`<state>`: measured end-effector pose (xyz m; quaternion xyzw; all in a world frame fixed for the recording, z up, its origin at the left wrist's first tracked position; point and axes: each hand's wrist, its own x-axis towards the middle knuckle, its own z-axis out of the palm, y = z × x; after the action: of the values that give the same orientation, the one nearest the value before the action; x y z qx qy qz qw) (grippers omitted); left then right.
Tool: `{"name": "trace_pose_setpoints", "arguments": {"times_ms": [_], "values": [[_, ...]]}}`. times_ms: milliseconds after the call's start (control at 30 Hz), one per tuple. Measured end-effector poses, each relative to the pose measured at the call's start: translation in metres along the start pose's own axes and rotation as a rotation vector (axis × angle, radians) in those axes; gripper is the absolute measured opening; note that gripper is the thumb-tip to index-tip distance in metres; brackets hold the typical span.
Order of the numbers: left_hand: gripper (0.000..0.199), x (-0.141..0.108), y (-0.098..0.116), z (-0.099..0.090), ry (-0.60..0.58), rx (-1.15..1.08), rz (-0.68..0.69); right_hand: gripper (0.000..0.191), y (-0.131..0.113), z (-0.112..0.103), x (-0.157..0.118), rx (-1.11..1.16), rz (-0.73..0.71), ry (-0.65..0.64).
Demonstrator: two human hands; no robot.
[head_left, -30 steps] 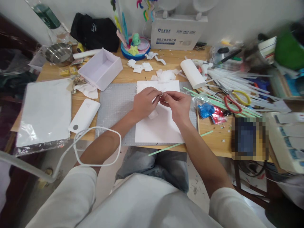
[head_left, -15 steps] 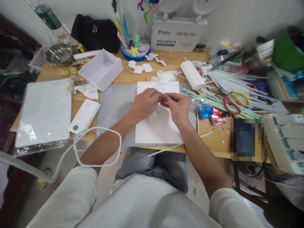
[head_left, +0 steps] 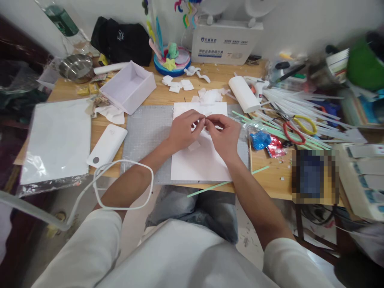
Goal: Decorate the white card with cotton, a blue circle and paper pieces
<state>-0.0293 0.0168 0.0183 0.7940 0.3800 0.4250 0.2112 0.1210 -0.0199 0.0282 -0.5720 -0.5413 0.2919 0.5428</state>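
A white sheet of paper (head_left: 198, 168) lies on the grey cutting mat (head_left: 147, 124). Above the sheet, my left hand (head_left: 186, 129) and my right hand (head_left: 224, 134) meet fingertip to fingertip. Both are closed in a pinch on something too small and too hidden to make out. A small pale scrap (head_left: 194, 145) rests on the sheet beneath my left hand. Torn white pieces (head_left: 210, 96) lie just behind the sheet's far edge.
At the left are a lilac box (head_left: 129, 90), a white power bank (head_left: 107, 146) and a bagged white sheet (head_left: 57, 140). Scissors (head_left: 295, 130), pale sticks, a white roll (head_left: 244, 95) and a blue packet (head_left: 260, 140) lie at the right. A white cable loop hangs over my left forearm.
The thumbs and fingers of both hands have shifted slightly, with gaps now showing behind the pinched tips. The hands remain over the sheet.
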Motion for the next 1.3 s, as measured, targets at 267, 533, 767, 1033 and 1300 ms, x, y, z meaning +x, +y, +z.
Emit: {"name": "trace_pose_setpoints", "arguments": {"times_ms": [267,533,767,1033,1300], "values": [[0.016,0.0039,-0.0008,0.0009,0.06,-0.182,-0.095,0.01,-0.001,-0.0009,-0.0018,-0.141,-0.184,-0.006],[0.016,0.0054,-0.0004,0.0023,0.076,-0.315,-0.186,0.009,-0.0027,-0.0023,-0.0003,-0.019,-0.075,-0.015],[0.018,0.0056,0.0015,0.0016,0.037,-0.367,-0.238,0.012,-0.0006,-0.0017,0.0035,0.08,-0.013,-0.015],[0.026,0.0048,0.0009,0.0012,-0.007,-0.459,-0.299,0.013,-0.0009,-0.0014,0.0031,0.073,-0.023,-0.002],[0.023,0.0077,-0.0002,0.0009,0.056,-0.408,-0.313,0.043,0.0042,-0.0022,0.0065,0.043,-0.003,0.007]]}}
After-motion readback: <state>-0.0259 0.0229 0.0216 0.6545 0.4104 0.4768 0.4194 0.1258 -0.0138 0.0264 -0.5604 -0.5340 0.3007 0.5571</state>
